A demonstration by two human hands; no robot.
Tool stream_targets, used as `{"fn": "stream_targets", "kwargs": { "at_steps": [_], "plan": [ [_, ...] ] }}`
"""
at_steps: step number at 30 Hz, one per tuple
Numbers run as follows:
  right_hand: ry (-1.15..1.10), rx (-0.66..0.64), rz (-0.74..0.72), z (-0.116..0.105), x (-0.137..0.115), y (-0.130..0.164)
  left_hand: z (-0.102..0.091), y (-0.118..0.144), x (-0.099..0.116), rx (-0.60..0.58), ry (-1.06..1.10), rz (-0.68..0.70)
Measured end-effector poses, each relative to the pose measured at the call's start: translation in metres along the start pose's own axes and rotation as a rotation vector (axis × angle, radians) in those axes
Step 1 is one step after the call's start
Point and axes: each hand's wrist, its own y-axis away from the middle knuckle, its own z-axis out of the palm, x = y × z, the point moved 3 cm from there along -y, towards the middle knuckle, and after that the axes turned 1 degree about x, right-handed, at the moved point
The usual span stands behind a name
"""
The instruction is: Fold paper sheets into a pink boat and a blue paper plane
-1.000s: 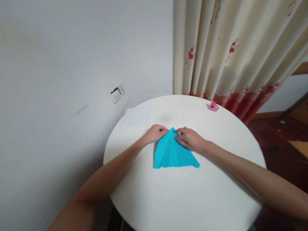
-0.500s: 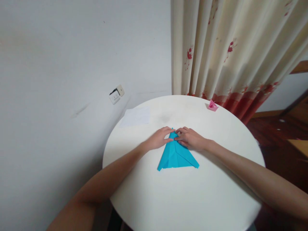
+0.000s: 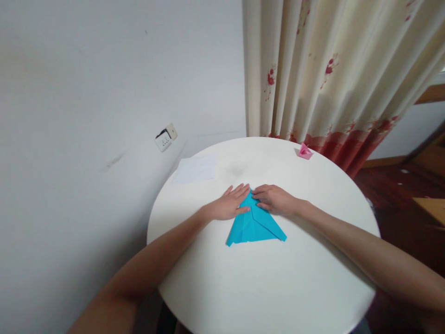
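Observation:
A folded sheet of blue paper lies on the round white table, shaped like a triangle with its narrow tip pointing away from me. Crease lines and a folded flap show on its surface. My left hand rests flat on the left edge near the tip, fingers spread and thumb reaching over the paper. On the opposite side, my right hand touches the right edge by the tip. Its fingers are bent lightly with the fingertips on the paper, and no pinch is visible.
A small pink folded-paper piece sits at the table's far right edge. White paper lies at the far left. Beyond the table are a wall with a socket and a patterned curtain.
My left hand has flattened and spread its fingers over the paper's left side near the tip. My right fingertips have shifted slightly toward the right edge. The view has moved a little.

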Motion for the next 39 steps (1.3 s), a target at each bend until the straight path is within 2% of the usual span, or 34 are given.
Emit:
{"fn": "stream_targets", "kwargs": {
  "at_steps": [8,12,15,22,35,39],
  "plan": [
    [0.053,0.0,-0.01,0.005,-0.008,0.002,0.002,0.001,-0.001,-0.005,0.006,0.0],
    [0.069,-0.013,-0.001,0.007,-0.007,0.001,0.001,0.002,-0.007,-0.028,-0.008,-0.077],
    [0.074,-0.013,-0.005,0.007,-0.006,0.001,0.001,-0.001,-0.016,0.03,-0.038,-0.12],
    [0.081,-0.013,-0.001,0.006,-0.007,0.002,0.001,-0.009,-0.027,0.125,-0.061,-0.101],
    [0.065,-0.025,-0.025,0.008,-0.004,0.002,-0.005,-0.001,-0.014,0.01,-0.037,-0.033],
    [0.057,-0.029,0.021,0.007,-0.004,0.0,-0.008,0.0,-0.011,-0.012,-0.022,-0.032]
  ]
}}
